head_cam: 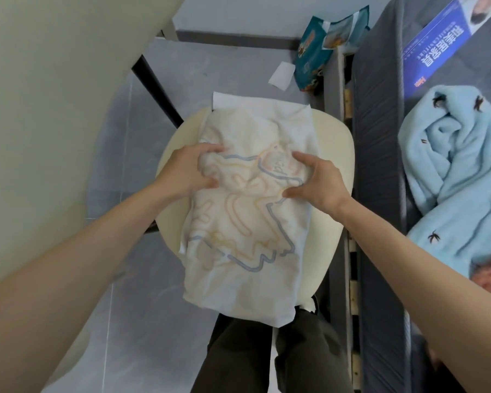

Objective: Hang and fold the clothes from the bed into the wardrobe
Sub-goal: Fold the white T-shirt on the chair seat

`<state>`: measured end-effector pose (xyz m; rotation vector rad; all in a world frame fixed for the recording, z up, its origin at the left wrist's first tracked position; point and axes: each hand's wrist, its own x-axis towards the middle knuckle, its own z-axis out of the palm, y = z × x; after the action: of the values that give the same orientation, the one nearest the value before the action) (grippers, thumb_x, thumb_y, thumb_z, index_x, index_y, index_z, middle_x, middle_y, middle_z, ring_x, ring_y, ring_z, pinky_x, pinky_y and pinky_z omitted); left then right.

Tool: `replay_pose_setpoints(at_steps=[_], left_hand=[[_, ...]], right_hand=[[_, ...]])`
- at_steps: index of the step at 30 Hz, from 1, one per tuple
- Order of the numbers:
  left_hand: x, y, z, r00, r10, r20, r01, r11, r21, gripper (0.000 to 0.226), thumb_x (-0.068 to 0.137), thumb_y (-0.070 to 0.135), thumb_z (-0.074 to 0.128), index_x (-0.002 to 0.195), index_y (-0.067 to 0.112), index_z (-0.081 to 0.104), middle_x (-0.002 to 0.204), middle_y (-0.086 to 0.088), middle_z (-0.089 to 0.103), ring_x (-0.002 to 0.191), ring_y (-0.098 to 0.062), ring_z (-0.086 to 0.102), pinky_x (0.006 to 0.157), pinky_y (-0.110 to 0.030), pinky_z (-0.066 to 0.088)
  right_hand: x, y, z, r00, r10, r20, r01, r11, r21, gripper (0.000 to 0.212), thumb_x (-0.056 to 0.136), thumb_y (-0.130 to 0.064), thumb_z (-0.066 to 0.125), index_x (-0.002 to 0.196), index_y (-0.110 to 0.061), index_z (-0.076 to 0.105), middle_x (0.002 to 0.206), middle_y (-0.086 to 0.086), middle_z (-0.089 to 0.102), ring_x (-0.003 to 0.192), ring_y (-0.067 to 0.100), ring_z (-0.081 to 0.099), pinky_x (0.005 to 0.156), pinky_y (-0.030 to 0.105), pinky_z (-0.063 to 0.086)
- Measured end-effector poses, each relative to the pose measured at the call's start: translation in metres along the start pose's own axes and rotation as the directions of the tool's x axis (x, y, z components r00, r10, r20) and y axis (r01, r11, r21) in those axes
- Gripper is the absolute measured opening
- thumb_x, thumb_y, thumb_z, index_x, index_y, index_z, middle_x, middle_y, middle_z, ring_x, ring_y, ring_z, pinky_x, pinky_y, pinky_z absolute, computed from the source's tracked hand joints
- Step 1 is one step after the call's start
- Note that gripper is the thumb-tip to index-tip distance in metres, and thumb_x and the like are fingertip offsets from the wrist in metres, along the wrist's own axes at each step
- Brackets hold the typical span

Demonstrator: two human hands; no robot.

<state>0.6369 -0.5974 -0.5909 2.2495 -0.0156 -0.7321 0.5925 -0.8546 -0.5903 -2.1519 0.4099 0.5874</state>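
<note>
Printed T-shirt [247,228] lying on the chair seat [336,143]
Left hand [192,168] and right hand [318,180] pinch its sides midway; its long axis runs straight away from the person.

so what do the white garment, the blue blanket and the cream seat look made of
White garment: thin, matte cloth, likely cotton knit; it creases and bunches softly. Blue blanket: plush fleece, by its fuzzy nap and thick folds. Cream seat: smooth, faintly satin surface, plastic or faux leather; cannot tell which.

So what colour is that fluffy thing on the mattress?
The fluffy fabric is light blue with small dark marks, clearest in the head view.
</note>
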Motion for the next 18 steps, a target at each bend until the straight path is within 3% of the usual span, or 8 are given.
replay_pose_setpoints(at_steps=[3, 7, 9, 11, 14, 18], left_hand=[[-0.019, 0.01, -0.011, 0.994, 0.019, -0.112, -0.004, 0.99, 0.139, 0.076, 0.062, 0.014, 0.087, 0.13, 0.02, 0.055, 0.125, -0.004, 0.06, 0.114, -0.022, 0.053, 0.086, -0.023, 0.038], [-0.044, 0.029, -0.021, 0.975, 0.089, -0.206, -0.027, 0.958, 0.286, 0.04, 0.069, 0.017, 0.083, 0.106, 0.013, 0.067, 0.1, -0.011, 0.068, 0.094, -0.029, 0.06, 0.077, -0.036, 0.047], [-0.056, 0.043, -0.03, 0.966, 0.119, -0.229, -0.047, 0.955, 0.294, 0.029, 0.072, 0.017, 0.08, 0.096, 0.01, 0.066, 0.094, -0.012, 0.065, 0.087, -0.029, 0.058, 0.071, -0.04, 0.047], [-0.065, 0.056, -0.04, 0.944, 0.19, -0.269, -0.099, 0.943, 0.319, 0.026, 0.075, 0.015, 0.077, 0.094, 0.007, 0.062, 0.093, -0.011, 0.059, 0.085, -0.028, 0.054, 0.065, -0.04, 0.043], [-0.074, 0.081, -0.061, 0.869, 0.326, -0.372, -0.128, 0.875, 0.467, 0.023, 0.075, 0.011, 0.072, 0.093, 0.009, 0.058, 0.094, -0.009, 0.048, 0.078, -0.023, 0.045, 0.05, -0.028, 0.025], [-0.086, 0.118, -0.083, 0.757, 0.467, -0.458, -0.201, 0.833, 0.516, 0.021, 0.072, 0.008, 0.068, 0.089, 0.013, 0.055, 0.114, -0.008, 0.049, 0.095, -0.027, 0.049, 0.059, -0.035, 0.041]], right_hand=[[-0.015, -0.009, -0.012, 0.997, -0.05, -0.052, 0.043, 0.989, -0.14, 0.061, 0.066, -0.011, 0.085, 0.124, -0.013, 0.063, 0.117, 0.004, 0.067, 0.103, 0.01, 0.058, 0.078, 0.007, 0.038], [-0.042, -0.025, -0.028, 0.978, -0.137, -0.158, 0.1, 0.97, -0.219, 0.022, 0.074, -0.019, 0.078, 0.094, -0.01, 0.075, 0.088, 0.007, 0.073, 0.082, 0.021, 0.067, 0.072, 0.033, 0.053], [-0.053, -0.034, -0.039, 0.958, -0.205, -0.2, 0.147, 0.951, -0.272, 0.019, 0.077, -0.024, 0.075, 0.091, -0.011, 0.074, 0.085, 0.007, 0.073, 0.079, 0.023, 0.065, 0.069, 0.036, 0.053], [-0.06, -0.044, -0.054, 0.924, -0.305, -0.229, 0.214, 0.912, -0.35, 0.019, 0.079, -0.026, 0.074, 0.092, -0.012, 0.073, 0.088, 0.006, 0.069, 0.087, 0.025, 0.061, 0.07, 0.035, 0.048], [-0.064, -0.064, -0.08, 0.841, -0.448, -0.302, 0.315, 0.86, -0.401, 0.019, 0.079, -0.023, 0.074, 0.091, -0.009, 0.07, 0.096, 0.005, 0.053, 0.099, 0.027, 0.05, 0.07, 0.029, 0.037], [-0.07, -0.094, -0.12, 0.727, -0.564, -0.392, 0.45, 0.822, -0.349, 0.01, 0.079, -0.012, 0.07, 0.084, -0.005, 0.065, 0.134, 0.011, 0.048, 0.125, 0.027, 0.044, 0.088, 0.026, 0.037]])
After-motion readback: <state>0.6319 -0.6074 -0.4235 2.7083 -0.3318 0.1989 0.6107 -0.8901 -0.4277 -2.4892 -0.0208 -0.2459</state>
